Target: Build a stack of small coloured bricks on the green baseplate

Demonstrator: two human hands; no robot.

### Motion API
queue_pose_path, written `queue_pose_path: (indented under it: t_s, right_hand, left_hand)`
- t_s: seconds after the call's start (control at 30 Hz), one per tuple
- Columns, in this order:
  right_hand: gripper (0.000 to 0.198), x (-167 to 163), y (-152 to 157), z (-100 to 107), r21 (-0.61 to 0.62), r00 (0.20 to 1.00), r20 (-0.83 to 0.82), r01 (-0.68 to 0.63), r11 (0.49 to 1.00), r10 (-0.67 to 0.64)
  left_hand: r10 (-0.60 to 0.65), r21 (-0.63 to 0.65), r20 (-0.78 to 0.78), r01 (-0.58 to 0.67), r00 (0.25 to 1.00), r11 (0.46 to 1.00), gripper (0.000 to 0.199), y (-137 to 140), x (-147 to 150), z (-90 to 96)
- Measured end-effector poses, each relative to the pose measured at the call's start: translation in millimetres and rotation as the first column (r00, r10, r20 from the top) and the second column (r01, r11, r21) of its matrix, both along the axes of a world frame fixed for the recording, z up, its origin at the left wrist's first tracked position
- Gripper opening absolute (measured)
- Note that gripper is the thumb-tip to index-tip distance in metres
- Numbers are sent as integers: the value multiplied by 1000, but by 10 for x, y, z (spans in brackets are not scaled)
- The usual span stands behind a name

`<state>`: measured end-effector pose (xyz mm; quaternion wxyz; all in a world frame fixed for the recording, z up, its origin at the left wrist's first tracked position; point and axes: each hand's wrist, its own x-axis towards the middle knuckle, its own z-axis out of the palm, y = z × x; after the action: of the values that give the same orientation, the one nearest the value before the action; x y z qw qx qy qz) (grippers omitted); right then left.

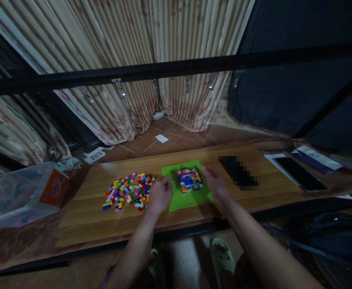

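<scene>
A block-shaped build of coloured bricks (189, 180) sits on a bright green studded baseplate (176, 204), its top showing blue, red and other colours. My left hand (160, 194) is over the baseplate's left edge, between the build and a loose pile of toy bricks (129, 190). Its fingers are curled together in a pinch; whatever they hold is too small to make out. Over the baseplate's right edge is my right hand (215, 184), fingers stretched forward beside the build. I see nothing held in it.
The wooden board (82, 220) carries the bricks and a blurred-out black object (239, 172). A clear plastic tub (19, 196) with an orange label stands at left. On the right lie a dark phone-like slab (300, 173) and a packet (317, 158). Curtains (128, 48) hang behind a black bar.
</scene>
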<state>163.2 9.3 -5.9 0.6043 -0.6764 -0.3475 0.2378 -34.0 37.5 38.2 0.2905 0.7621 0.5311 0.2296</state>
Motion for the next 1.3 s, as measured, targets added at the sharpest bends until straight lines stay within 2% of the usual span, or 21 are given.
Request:
queue_pose_path:
  t_s: [0.1,0.2,0.3,0.4,0.47,0.53,0.63,0.7,0.77,0.87,1.0,1.13,1.3]
  right_hand:
    - [42,71,5,112,28,992,-118,53,998,-49]
    - [39,50,1,189,86,986,-153,80,993,-66]
    - [36,-66,-27,231,152,995,-91,56,987,-43]
    - [31,-257,-101,257,170,996,79,-45,984,32]
    - [27,-413,-172,264,122,970,186,-178,977,154]
    - [23,-580,-245,255,75,904,313,-328,942,290]
    - [22,-817,-316,209,-59,710,523,-522,851,471]
    - [25,-951,-322,164,-152,596,591,-579,801,543]
    - [25,-1065,-303,119,-217,537,612,-592,776,581]
    - [21,-1207,-263,73,-282,489,614,-596,751,619]
    - [20,-1333,-223,52,-359,421,646,-569,740,637]
    - [19,-1368,-184,30,-404,399,659,-528,747,638]
    - [11,-1352,-160,-4,-413,376,663,-537,735,647]
  left_hand:
    - [16,25,68,-18,998,1000,31,129,-127,-29]
    - [63,31,130,-68,989,997,31,258,-293,-56]
    - [114,27,157,-120,981,992,30,371,-518,-62]
    - [49,3,123,-50,991,999,26,422,-738,-38]
    - [-16,-26,77,18,997,999,24,417,-836,-16]
    - [-72,-47,38,74,997,996,22,395,-880,2]
    - [-81,-52,-29,80,996,995,20,360,-870,17]
    - [-53,-35,-85,50,995,998,20,342,-844,29]
    - [-31,-6,-136,31,990,1000,23,327,-825,46]
    - [-17,38,-197,25,980,999,24,307,-817,77]
    - [-1,62,-265,18,964,998,24,289,-828,100]
    - [-21,43,-294,35,956,998,24,272,-837,108]
    - [-28,38,-286,41,958,998,23,254,-839,114]
